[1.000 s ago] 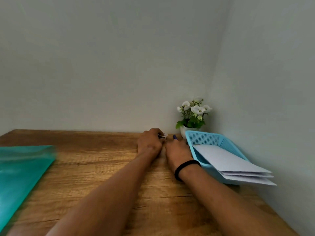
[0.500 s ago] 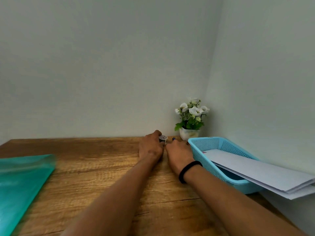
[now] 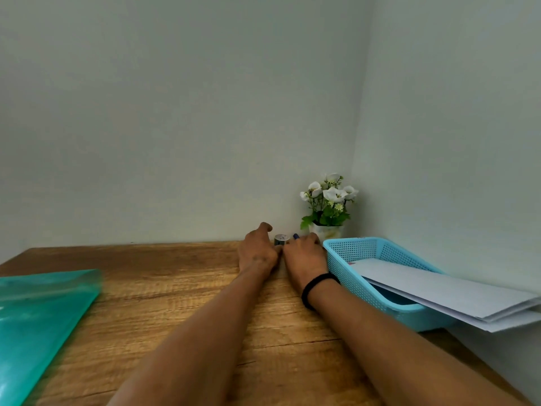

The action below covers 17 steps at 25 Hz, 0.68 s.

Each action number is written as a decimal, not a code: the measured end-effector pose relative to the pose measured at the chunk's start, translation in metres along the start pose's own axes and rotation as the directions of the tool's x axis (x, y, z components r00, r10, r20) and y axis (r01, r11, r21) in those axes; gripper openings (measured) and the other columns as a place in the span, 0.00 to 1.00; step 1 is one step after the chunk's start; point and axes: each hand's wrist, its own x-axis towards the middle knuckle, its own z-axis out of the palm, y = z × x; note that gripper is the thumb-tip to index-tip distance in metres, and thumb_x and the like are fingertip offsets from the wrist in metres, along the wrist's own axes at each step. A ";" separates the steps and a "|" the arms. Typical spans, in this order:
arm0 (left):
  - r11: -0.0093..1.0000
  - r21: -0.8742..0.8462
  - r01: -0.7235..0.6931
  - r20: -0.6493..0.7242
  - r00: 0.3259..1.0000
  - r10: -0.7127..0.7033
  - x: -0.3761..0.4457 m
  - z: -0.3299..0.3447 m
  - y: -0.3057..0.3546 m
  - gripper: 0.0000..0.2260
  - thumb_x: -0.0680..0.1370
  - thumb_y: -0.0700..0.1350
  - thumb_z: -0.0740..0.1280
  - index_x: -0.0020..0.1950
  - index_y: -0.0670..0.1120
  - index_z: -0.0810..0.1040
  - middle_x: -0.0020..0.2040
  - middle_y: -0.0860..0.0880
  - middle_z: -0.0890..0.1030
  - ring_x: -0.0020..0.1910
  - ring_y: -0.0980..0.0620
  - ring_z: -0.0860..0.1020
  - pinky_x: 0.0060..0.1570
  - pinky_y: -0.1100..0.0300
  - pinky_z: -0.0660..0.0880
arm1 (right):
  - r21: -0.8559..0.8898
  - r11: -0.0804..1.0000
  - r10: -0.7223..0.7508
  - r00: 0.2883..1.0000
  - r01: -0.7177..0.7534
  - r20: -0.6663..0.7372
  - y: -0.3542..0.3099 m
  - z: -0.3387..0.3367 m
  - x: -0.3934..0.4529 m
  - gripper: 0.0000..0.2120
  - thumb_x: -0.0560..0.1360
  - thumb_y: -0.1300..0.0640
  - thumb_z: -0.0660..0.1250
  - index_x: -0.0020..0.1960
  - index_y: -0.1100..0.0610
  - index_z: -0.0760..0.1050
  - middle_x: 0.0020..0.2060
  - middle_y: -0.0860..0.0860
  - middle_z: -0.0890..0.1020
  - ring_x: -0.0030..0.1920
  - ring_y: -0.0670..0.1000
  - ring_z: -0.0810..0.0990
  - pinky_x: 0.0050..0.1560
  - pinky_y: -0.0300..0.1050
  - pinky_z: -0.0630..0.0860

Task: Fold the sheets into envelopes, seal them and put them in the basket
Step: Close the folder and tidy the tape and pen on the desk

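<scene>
hands: 2 (left (image 3: 257, 253), right (image 3: 306, 256)) | basket (image 3: 345, 253): 1 | tape roll (image 3: 281, 239): 1 | flower pot (image 3: 326, 230): 1 | green folder (image 3: 38, 323): 1 | wristband (image 3: 317, 285): 1

We see a wooden table (image 3: 164, 291) with visible grain and a matt finish. On it, left of the perforated blue plastic basket (image 3: 348, 268), lies a glossy green plastic folder (image 3: 38, 323). Smooth matt white paper sheets (image 3: 439, 291) rest in the basket.

A perforated light-blue basket (image 3: 351, 259), white sheets (image 3: 439, 291), a translucent green folder (image 3: 41, 317) and a brown wood-grain table (image 3: 175, 273) are being shown.
</scene>
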 end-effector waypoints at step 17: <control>0.976 0.197 -0.097 0.112 0.991 0.076 -0.087 -0.030 0.008 0.15 0.84 0.54 0.61 0.66 0.49 0.79 0.70 0.43 0.75 0.71 0.42 0.71 0.72 0.47 0.67 | 0.132 0.984 -0.115 0.991 0.122 -0.062 0.024 -0.046 -0.106 0.18 0.86 0.64 0.51 0.71 0.59 0.72 0.73 0.58 0.73 0.73 0.59 0.72 0.69 0.51 0.72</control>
